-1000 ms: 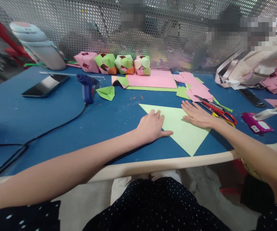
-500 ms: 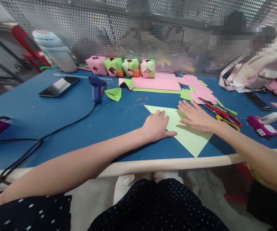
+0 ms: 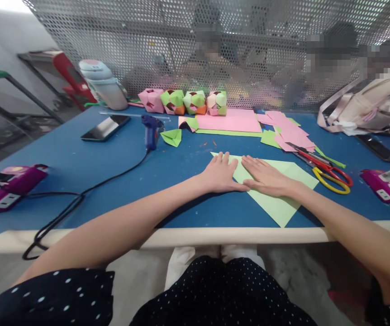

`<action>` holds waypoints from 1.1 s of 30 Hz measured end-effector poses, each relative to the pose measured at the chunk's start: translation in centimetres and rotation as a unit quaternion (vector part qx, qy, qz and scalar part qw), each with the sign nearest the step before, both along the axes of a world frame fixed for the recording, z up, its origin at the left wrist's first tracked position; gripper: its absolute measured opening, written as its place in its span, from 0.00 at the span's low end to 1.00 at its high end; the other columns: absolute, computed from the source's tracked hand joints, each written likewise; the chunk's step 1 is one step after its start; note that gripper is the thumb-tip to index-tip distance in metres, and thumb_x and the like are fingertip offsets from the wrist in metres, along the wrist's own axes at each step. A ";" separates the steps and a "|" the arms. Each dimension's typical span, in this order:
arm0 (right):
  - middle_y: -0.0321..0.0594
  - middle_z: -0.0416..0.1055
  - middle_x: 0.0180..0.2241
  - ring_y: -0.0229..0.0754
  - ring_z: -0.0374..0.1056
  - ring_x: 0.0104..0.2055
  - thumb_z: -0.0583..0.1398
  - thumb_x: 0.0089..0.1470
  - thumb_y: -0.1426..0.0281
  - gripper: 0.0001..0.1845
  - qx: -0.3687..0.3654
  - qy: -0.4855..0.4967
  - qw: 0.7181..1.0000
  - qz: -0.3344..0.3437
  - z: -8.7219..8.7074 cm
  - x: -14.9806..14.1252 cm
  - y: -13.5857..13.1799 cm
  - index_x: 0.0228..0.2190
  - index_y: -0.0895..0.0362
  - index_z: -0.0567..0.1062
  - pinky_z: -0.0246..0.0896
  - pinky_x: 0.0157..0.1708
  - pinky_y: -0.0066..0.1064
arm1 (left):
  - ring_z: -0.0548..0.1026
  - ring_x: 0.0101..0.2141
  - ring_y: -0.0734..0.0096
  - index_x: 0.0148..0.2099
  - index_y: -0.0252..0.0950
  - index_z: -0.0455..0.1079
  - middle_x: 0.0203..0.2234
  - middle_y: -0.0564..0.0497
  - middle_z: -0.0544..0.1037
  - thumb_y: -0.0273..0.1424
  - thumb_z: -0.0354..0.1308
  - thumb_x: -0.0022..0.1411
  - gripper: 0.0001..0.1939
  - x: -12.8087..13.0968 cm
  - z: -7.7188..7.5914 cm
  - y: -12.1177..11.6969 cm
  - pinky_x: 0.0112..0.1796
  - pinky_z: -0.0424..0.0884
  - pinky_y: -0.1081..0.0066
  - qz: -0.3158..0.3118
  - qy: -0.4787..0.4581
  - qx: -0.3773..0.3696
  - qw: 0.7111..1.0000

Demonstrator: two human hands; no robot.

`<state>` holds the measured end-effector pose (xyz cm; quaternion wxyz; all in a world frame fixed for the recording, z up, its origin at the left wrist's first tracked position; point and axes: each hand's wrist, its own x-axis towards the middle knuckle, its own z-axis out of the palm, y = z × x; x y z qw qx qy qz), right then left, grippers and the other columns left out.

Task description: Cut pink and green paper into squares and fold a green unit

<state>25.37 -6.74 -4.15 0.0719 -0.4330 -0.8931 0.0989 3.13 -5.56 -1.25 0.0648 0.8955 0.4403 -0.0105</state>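
A light green sheet of paper (image 3: 279, 209), folded to a triangle, lies on the blue table with one corner toward its front edge. My left hand (image 3: 219, 174) rests flat over the paper's left part, fingers forward and thumb stretched to the right. Beside it, my right hand (image 3: 266, 177) presses flat on the paper, fingers extended. The two thumbs meet near the paper's lower left edge. Both hands are open and grip nothing; they hide part of the sheet. To the right of the paper lie scissors (image 3: 332, 181) with red and yellow handles.
A blue glue gun (image 3: 150, 132) stands at the left with its black cord, near a phone (image 3: 106, 128). Behind are several folded paper balls (image 3: 195, 103), pink sheets (image 3: 229, 120) and a tumbler (image 3: 104, 86). Purple power strips (image 3: 387, 185) sit at both sides. A perforated metal screen (image 3: 168, 50) closes the back.
My right hand has moved left across the paper until it meets my left hand. My left fingers have straightened from a curl. The camera view has turned left.
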 end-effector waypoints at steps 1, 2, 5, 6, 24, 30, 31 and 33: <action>0.48 0.41 0.72 0.55 0.38 0.73 0.46 0.63 0.43 0.45 0.002 -0.003 1.000 -0.010 0.1 0.1 -0.1 0.70 0.55 0.46 0.37 0.70 0.52 | 0.50 0.68 0.31 0.67 0.27 0.56 0.68 0.23 0.50 0.67 0.50 0.55 0.54 -0.4 0.1 0.2 0.62 0.52 0.46 0.011 0.003 0.009 1.000; 0.49 0.42 0.72 0.55 0.39 0.73 0.45 0.63 0.43 0.45 0.005 -0.007 1.000 -0.020 0.1 0.3 -0.2 0.70 0.56 0.47 0.39 0.70 0.52 | 0.52 0.67 0.32 0.66 0.27 0.57 0.68 0.24 0.53 0.67 0.49 0.55 0.54 -0.9 0.1 0.4 0.62 0.53 0.47 0.019 0.006 0.021 1.000; 0.51 0.44 0.71 0.57 0.42 0.73 0.44 0.62 0.42 0.45 0.015 -0.025 0.998 -0.058 0.4 1.5 -0.7 0.70 0.57 0.50 0.42 0.69 0.52 | 0.59 0.64 0.37 0.64 0.28 0.60 0.64 0.26 0.61 0.67 0.48 0.56 0.51 -2.2 0.2 0.9 0.60 0.58 0.50 0.032 0.013 0.046 0.998; 0.52 0.45 0.71 0.57 0.43 0.72 0.44 0.62 0.42 0.46 0.013 -0.034 0.997 -0.073 0.5 2.1 -1.0 0.69 0.58 0.51 0.43 0.69 0.52 | 0.62 0.63 0.38 0.63 0.28 0.61 0.62 0.26 0.63 0.67 0.47 0.57 0.50 -2.5 0.2 1.0 0.58 0.60 0.50 0.033 0.015 0.049 0.998; 0.48 0.78 0.47 0.55 0.75 0.45 0.62 0.49 0.55 0.35 0.002 -0.060 0.981 -0.183 5.0 9.3 1.9 0.56 0.58 0.73 0.71 0.43 0.42 | 0.68 0.60 0.54 0.66 0.31 0.58 0.62 0.40 0.68 0.37 0.55 0.65 0.30 -1.5 2.6 3.3 0.58 0.64 0.61 -0.049 -0.060 0.082 0.994; 0.40 0.80 0.37 0.45 0.75 0.37 0.58 0.50 0.71 0.30 0.058 0.040 0.990 -0.119 10.1 5.2 2.2 0.56 0.56 0.74 0.70 0.39 0.36 | 0.67 0.61 0.58 0.68 0.30 0.56 0.64 0.39 0.66 0.31 0.59 0.61 0.35 3.3 4.3 3.8 0.59 0.64 0.65 -0.116 -0.191 0.078 0.972; 0.39 0.80 0.37 0.45 0.75 0.37 0.59 0.50 0.71 0.28 0.114 0.071 0.987 -0.094 11.5 4.2 1.7 0.55 0.55 0.75 0.70 0.40 0.37 | 0.69 0.60 0.58 0.65 0.30 0.60 0.62 0.39 0.69 0.29 0.59 0.59 0.32 3.8 4.9 3.8 0.58 0.65 0.64 -0.129 -0.246 0.077 0.957; 0.37 0.79 0.35 0.45 0.75 0.38 0.59 0.52 0.71 0.24 0.227 0.096 0.967 -0.059 14.3 2.4 0.2 0.51 0.55 0.77 0.70 0.43 0.40 | 0.76 0.50 0.61 0.52 0.30 0.72 0.49 0.43 0.79 0.24 0.56 0.60 0.18 4.2 6.4 4.0 0.53 0.69 0.65 -0.151 -0.339 0.083 0.925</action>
